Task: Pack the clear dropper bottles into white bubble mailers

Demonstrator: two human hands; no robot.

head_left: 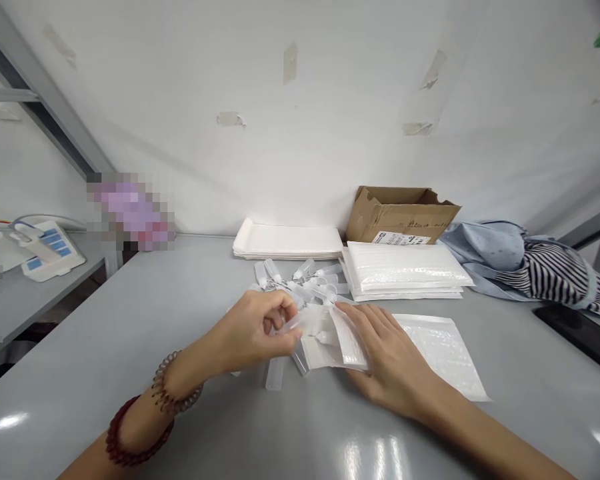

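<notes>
I have my right hand (393,353) gripping the padded envelope (351,343), seemingly to steady its mouth, while my left hand (257,328) pinches a translucent strip (307,317) there, bottles (304,269) just beyond.

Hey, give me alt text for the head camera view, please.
A person's right hand holds a white padded mailer at a gray table, while the left hand pinches something translucent by its opening. Small clear plastic bottles lie heaped nearby, with stacked white mailers and an open cardboard box farther back.
</notes>
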